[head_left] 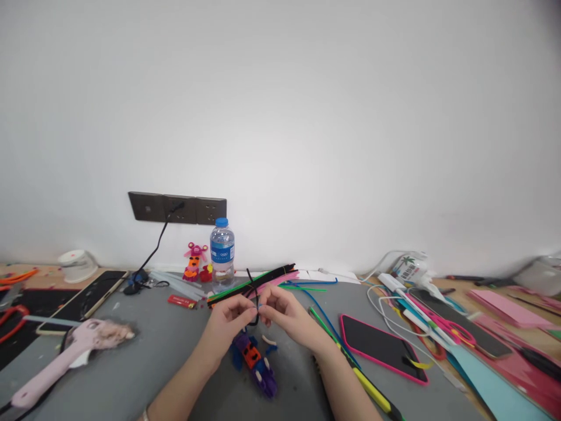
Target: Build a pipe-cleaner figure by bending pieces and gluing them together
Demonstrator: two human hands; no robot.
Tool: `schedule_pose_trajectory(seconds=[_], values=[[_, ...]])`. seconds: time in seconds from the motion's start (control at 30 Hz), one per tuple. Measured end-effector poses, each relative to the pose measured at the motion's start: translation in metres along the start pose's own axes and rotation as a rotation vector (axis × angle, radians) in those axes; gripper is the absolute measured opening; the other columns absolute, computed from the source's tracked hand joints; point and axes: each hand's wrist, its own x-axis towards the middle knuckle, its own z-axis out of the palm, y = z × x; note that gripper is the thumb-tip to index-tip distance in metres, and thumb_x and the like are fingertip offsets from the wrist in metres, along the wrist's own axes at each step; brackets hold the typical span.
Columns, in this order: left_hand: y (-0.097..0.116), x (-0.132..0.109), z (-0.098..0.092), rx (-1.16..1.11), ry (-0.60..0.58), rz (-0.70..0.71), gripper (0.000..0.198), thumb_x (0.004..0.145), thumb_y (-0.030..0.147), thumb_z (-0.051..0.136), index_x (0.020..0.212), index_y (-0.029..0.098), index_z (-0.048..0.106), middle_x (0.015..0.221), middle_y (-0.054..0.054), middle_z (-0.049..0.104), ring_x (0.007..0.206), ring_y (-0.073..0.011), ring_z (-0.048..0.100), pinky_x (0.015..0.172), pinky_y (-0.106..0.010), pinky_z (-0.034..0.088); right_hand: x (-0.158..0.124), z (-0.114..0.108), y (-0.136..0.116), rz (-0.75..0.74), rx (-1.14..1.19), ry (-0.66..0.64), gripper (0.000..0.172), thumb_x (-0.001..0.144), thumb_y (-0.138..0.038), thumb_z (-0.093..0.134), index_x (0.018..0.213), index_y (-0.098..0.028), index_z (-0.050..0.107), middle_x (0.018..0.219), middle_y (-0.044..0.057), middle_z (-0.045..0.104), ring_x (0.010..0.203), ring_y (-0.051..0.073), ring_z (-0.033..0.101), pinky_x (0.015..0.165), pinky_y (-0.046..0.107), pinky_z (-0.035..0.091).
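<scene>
My left hand (pixel 233 320) and my right hand (pixel 283 313) meet near the middle of the view, both pinching a thin black pipe cleaner (pixel 251 279). One end of it sticks up above my fingers, and a bent part shows between the hands. Just below them, a purple, orange and blue fuzzy figure (pixel 258 365) lies on the grey mat (pixel 162 362). Small blue and pale pieces lie beside the figure. Behind my hands is a bundle of black, green and pink pipe cleaners (pixel 280 272).
A water bottle (pixel 222 257) and an orange-pink figure (pixel 193 263) stand by the wall. At left are a pink glue gun (pixel 56 368) and red-handled scissors (pixel 15 321). A pink-edged phone (pixel 381 348), yellow-green cutter (pixel 370 389), cables and coloured paper (pixel 486 374) lie at right.
</scene>
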Motion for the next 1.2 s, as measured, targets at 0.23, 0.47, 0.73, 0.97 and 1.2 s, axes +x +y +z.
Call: schedule_pose_trajectory(seconds=[0.23,0.47,0.73,0.97,1.2], values=[[0.005,-0.003,-0.006,0.011,-0.101,-0.044,0.03,0.072,0.043,0.072,0.062,0.017,0.065,0.061,0.002,0.055,0.062,-0.0138,0.046,0.06,-0.024,0.035,-0.003,0.001,-0.004,0.044,0.023,-0.093,0.032,0.086,-0.05,0.064,0.082,-0.021,0.051,0.063,-0.005,0.051,0.056,0.011,0.047,0.056,0.024,0.041],[-0.006,-0.002,-0.001,0.132,-0.129,-0.079,0.025,0.071,0.034,0.071,0.059,0.016,0.06,0.058,0.004,0.051,0.057,-0.0117,0.043,0.055,-0.023,0.031,-0.006,-0.003,-0.005,0.147,-0.042,-0.197,0.032,0.087,-0.048,0.062,0.078,-0.021,0.048,0.054,-0.009,0.044,0.047,0.009,0.041,0.046,0.02,0.032],[0.002,0.001,-0.003,0.009,0.03,-0.126,0.038,0.069,0.053,0.073,0.071,0.016,0.066,0.059,0.004,0.052,0.049,-0.0086,0.034,0.047,-0.022,0.023,0.006,0.007,0.006,0.008,0.083,0.085,0.034,0.087,-0.051,0.061,0.082,-0.021,0.046,0.058,-0.007,0.052,0.044,0.008,0.043,0.044,0.021,0.037],[0.0,0.003,-0.005,-0.005,0.067,-0.099,0.038,0.07,0.054,0.072,0.068,0.016,0.066,0.06,0.003,0.057,0.048,-0.0082,0.033,0.046,-0.022,0.023,0.01,0.016,0.009,0.026,0.111,0.075,0.035,0.085,-0.052,0.064,0.083,-0.02,0.047,0.056,-0.008,0.052,0.043,0.007,0.041,0.043,0.019,0.035],[-0.004,0.003,-0.004,-0.038,0.077,-0.119,0.039,0.068,0.053,0.073,0.069,0.015,0.065,0.06,0.004,0.054,0.049,-0.0074,0.03,0.047,-0.021,0.021,0.008,0.015,0.005,0.009,0.132,0.087,0.033,0.084,-0.048,0.067,0.08,-0.019,0.05,0.055,-0.007,0.052,0.041,0.006,0.039,0.041,0.018,0.033]])
